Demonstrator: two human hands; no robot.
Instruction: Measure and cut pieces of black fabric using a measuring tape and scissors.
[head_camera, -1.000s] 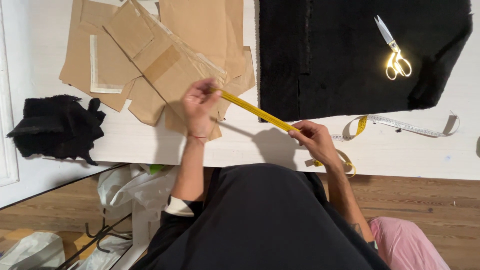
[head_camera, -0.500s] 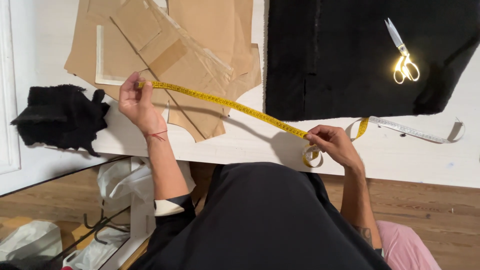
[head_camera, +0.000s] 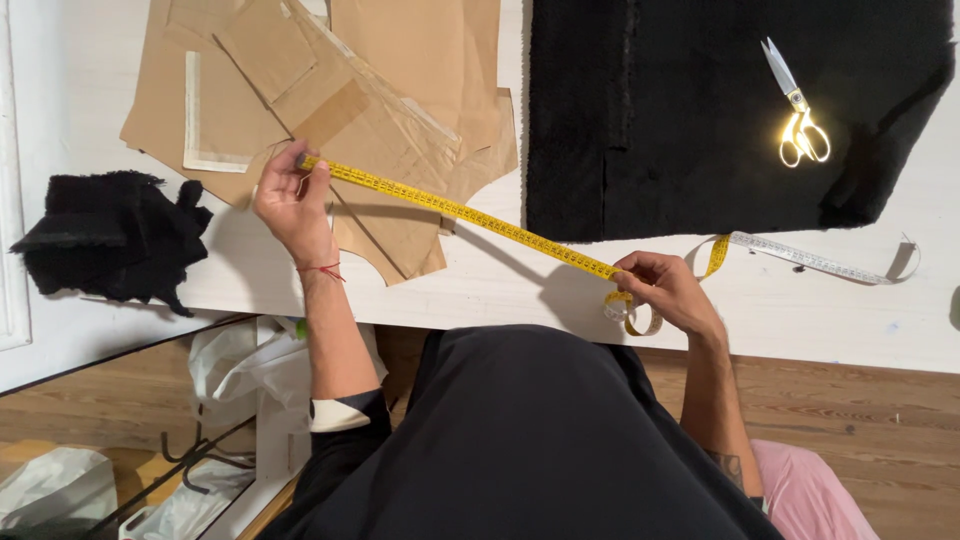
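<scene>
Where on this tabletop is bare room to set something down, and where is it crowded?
Bare white table shows along the near edge under the yellow tape measure, between left hand and right hand, and right of the right hand below the black fabric. Crowded: brown paper patterns and fabric bearing scissors.

Bright, even light is falling on the white tabletop. Strong glare is flaring off the scissors, washing their handles to white-yellow. Soft shadows are lying under the measuring tape and beside the right hand. The black cloth is losing detail. Focus is staying sharp throughout; the floor below is looking dimmer.
</scene>
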